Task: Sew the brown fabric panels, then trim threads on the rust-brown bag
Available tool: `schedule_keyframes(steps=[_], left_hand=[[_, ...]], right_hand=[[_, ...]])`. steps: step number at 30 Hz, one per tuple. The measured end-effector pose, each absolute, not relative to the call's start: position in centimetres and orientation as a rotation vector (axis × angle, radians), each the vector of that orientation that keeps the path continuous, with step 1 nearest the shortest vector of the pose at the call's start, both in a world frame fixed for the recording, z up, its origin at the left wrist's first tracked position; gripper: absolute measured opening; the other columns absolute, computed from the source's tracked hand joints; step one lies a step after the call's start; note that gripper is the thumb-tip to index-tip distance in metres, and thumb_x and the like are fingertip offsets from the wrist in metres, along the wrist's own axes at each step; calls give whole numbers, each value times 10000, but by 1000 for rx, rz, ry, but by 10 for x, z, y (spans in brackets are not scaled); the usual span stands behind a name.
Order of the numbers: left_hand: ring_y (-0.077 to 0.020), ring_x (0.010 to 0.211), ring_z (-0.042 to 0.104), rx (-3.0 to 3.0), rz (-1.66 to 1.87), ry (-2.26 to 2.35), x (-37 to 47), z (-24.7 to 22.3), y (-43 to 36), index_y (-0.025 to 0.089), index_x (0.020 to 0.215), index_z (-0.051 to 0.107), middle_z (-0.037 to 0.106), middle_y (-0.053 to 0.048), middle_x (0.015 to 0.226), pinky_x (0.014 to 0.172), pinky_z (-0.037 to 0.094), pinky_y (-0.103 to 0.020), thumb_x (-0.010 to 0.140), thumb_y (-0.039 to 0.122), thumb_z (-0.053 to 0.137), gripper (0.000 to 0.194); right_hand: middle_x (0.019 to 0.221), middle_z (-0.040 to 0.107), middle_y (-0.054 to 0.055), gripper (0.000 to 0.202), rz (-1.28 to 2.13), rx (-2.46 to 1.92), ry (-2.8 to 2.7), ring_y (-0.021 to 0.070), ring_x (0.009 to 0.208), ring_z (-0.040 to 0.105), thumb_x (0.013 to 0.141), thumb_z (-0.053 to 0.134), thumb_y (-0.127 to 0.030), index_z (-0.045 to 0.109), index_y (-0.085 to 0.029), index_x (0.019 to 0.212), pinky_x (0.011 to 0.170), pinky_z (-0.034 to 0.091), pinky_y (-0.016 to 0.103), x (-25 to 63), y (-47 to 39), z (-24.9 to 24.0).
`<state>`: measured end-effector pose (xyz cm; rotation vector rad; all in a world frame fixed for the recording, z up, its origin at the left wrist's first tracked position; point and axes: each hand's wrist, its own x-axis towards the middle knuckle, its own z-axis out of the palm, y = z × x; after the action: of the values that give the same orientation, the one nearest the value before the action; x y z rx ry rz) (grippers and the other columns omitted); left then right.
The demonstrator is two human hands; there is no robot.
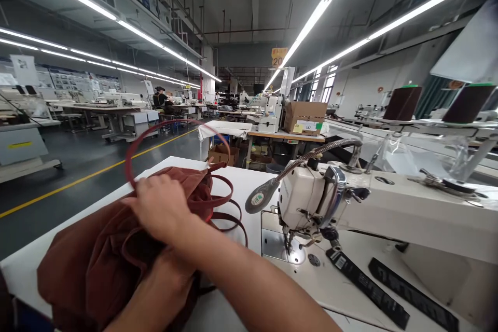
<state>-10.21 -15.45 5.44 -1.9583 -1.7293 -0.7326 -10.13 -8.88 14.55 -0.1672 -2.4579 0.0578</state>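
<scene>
On my work table (237, 176) the bundle of fabric (101, 264) lies at the near left corner, with its straps (227, 210) looping out toward the table's middle and my right hand (161, 205) resting on top of it, my left hand (167, 275) just before it on the near side. The sewing machine (350, 207) stands along the right side of the table, its lamp (260, 198) reaching left toward the straps, and two labels (389, 290) lie before it near the front edge. Behind the far edge stands another table (286, 137) bearing a cardboard box (305, 116).

Rust-brown fabric bag (101, 254) (straps (221, 207) looping upward) lies bunched on the table's left.
</scene>
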Motion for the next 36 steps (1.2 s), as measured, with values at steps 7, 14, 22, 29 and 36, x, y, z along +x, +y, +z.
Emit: schedule_keyframes(steps=[7,14,22,29,36], left_hand=[[-193,721,557,-1938,-814,-1976,-79,60,-141,164,796,588,615,-46,735,652,439,-310,767,84,384,221],[-123,595,488,-1905,-860,-2086,-57,67,-146,192,706,499,514,33,626,613,378,-242,759,140,474,78],[-158,714,547,-2042,-550,-2007,-85,69,-168,195,756,570,592,-9,724,717,382,-262,861,307,380,245],[-188,741,604,-2029,-61,-2132,-76,80,-162,237,932,643,665,-36,859,693,413,-312,784,81,342,369],[-245,758,624,-1876,97,-2245,-60,90,-140,197,992,606,672,-89,867,663,427,-340,696,84,417,369]], right_hand=[[928,546,53,80,234,-386,-2507,199,878,476,852,463,-186,520,-174,908,720,420,299,35,-52,110],[1090,512,53,309,396,-472,-2630,175,799,544,735,584,-141,506,-188,1031,664,431,265,82,-46,71],[803,540,10,79,289,-411,-2597,139,666,516,769,492,-113,530,-183,764,568,371,226,88,-39,63],[793,512,-7,119,534,-395,-2494,122,668,491,750,517,-76,520,-192,772,581,366,210,102,-34,51],[823,502,8,104,628,-340,-2404,131,713,472,792,476,-94,511,-191,803,635,371,219,98,-36,40]])
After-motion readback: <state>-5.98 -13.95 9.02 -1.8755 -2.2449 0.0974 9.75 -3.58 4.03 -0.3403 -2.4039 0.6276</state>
